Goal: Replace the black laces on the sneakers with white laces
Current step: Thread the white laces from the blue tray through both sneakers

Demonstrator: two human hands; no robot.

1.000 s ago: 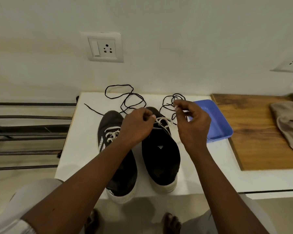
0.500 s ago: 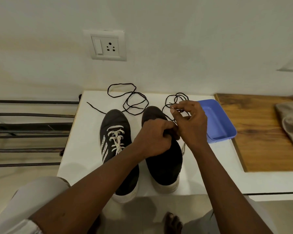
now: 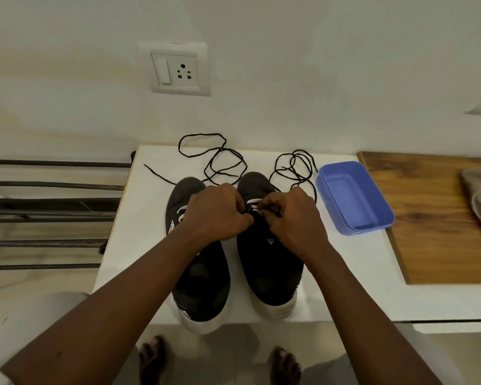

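The fingers [image 3: 247,215] of the left hand [image 3: 214,215] are curled shut over the lacing of the right shoe [image 3: 270,262], and they meet the fingers [image 3: 267,211] of the right hand [image 3: 295,218], which pinch a white lace [image 3: 254,202] at that shoe's upper eyelets. Whether the left fingers actually grip the lace is hidden by the knuckles. Only a short piece of white lace shows, between the two hands.

The right shoe stands on the white worktop [image 3: 345,273], toe toward the wall. The left shoe [image 3: 197,276] stands just beside it on its left, parallel, its heel overhanging the worktop's near edge; a bit of white lacing [image 3: 181,213] shows on it by the left wrist.

Beyond the right shoe's toe lie two loose black laces: one [image 3: 214,159] in loops to its far left, one [image 3: 295,170] bunched to its far right. A blue tray [image 3: 372,215] sits to the right of the shoe, apart from it, at the worktop's right side, against a wooden board [image 3: 433,218]. A wall socket [image 3: 178,69] is above, on the wall behind the shoe. A metal rack [image 3: 47,212] stands far left of it.
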